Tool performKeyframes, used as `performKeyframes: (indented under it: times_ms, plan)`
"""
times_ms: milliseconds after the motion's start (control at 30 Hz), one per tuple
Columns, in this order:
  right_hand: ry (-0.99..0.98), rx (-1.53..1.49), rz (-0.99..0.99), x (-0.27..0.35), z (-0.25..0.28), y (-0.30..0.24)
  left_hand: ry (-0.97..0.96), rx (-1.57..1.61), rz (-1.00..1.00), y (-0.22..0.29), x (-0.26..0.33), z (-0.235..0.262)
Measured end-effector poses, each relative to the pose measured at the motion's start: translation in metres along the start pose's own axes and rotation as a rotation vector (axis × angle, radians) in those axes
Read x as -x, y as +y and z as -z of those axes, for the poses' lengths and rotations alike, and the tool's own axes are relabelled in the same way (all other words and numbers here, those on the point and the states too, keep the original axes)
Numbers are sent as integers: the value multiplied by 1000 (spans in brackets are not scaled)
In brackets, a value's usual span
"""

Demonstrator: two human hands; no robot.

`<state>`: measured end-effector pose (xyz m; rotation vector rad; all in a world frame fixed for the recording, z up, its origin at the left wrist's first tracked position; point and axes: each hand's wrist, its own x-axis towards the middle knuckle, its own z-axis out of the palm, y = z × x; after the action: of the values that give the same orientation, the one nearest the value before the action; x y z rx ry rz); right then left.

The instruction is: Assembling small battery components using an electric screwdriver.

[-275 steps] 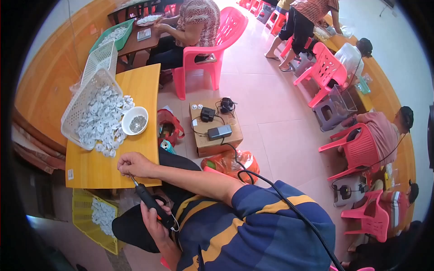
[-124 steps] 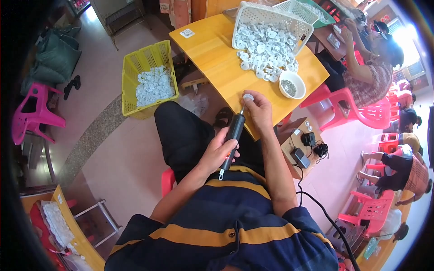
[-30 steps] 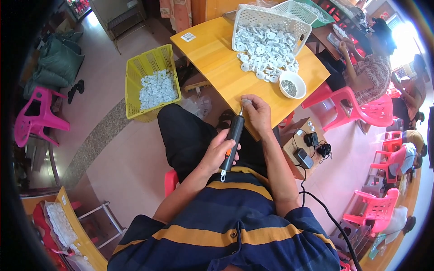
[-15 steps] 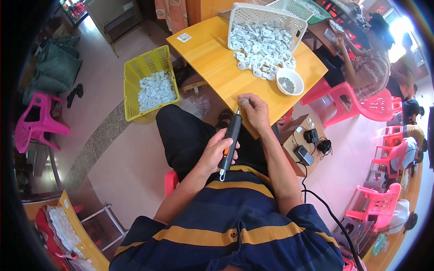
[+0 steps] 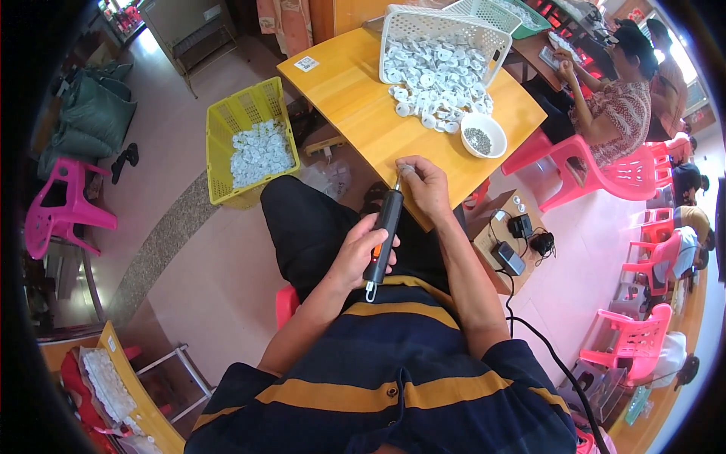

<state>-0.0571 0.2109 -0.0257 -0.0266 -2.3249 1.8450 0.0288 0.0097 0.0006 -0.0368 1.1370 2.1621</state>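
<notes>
Black cylindrical electric screwdriver point(image 5: 389, 217), ctr frame, is gripped in L hand point(image 5: 360, 252), bit point(image 5: 398, 183) aimed up at small whitish plastic pc point(image 5: 407, 169) pinched by R hand point(image 5: 429, 189), prob. to steady it.

Slanted black screwdriver point(image 5: 389, 216), tip at small pale piece point(image 5: 407, 169)

Pink chair point(image 5: 69, 206) & dk shoes point(image 5: 118, 168) on flr point(image 5: 212, 261) nr grn sacks point(image 5: 97, 117).
</notes>
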Motion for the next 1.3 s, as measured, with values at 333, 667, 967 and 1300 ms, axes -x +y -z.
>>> performKeyframes:
  times_ms: [333, 667, 967, 1300]
  plan:
    - [-7, 27, -21, 1, 0, -5, -2, -5, 8, 0, -1, 3]
    - [25, -2, 2, 1, -1, -4, -5, -28, 18, 2, -2, 4]
    - [10, -52, -24, 1, -2, -3, -41, 40, 18, 0, -3, 7]
    - [-13, -471, -204, -15, -4, -10, -163, 273, 31, 10, -4, 3]
